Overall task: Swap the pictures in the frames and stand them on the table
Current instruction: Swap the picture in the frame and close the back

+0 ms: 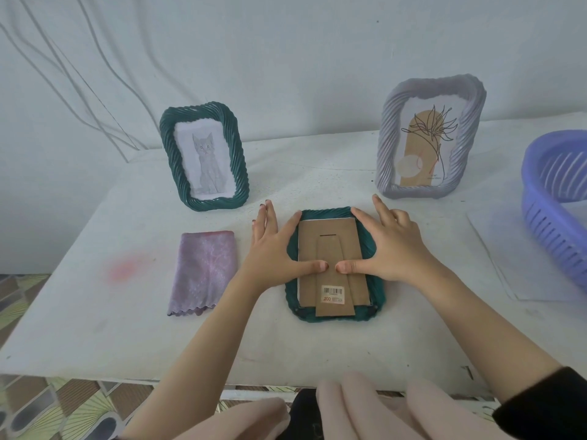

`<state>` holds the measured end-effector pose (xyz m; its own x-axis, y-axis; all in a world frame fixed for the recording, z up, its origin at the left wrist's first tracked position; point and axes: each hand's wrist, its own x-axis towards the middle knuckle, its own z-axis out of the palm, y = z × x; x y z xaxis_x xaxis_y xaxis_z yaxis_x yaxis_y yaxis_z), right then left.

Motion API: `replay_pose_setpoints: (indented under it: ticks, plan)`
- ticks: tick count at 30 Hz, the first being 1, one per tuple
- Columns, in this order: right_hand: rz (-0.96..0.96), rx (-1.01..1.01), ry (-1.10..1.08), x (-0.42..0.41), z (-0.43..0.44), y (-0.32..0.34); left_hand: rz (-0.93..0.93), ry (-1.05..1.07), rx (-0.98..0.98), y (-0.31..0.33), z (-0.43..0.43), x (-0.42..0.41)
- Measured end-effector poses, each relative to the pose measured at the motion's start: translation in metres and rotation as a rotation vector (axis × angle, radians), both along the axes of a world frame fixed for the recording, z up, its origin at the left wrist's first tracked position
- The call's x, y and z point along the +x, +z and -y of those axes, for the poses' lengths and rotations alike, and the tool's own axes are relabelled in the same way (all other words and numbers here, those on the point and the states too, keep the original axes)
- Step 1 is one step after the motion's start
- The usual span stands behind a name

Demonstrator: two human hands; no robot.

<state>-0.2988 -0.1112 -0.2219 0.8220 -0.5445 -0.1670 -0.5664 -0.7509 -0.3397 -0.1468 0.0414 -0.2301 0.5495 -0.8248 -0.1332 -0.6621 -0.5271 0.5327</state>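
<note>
I see two frames standing; my left hand [270, 246] and right hand [389, 246] lie flat, gripping nothing, pressing the backing [333, 249] into the face-down green frame [376, 292], not yet stood.

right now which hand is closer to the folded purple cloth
Left. The left hand sits just right of the purple cloth; the right hand is farther, across the face-down frame.

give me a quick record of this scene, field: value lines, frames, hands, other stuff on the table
standing frames: green frame with cat picture, back left; grey frame with plant drawing, back right
flat frame: second green frame face down, cardboard back up, barcode sticker near its lower end
left hand: open, thumb pressing the cardboard back
right hand: open, thumb pressing the cardboard back
cloth: purple, folded, left of the flat frame
basket: blue, far right
table: white
</note>
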Motion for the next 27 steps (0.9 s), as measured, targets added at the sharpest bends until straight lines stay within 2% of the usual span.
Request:
replay_pose_setpoints:
  ticks: [16,27]
  plan:
    - [0.009,0.015,-0.008,-0.0001,0.0,0.0018,-0.111,0.03,-0.022,0.0009,0.0051,0.0067]
    - [0.023,0.04,-0.014,-0.0028,-0.0028,0.0043,-0.094,0.027,-0.056,0.0006,0.0,0.0002]
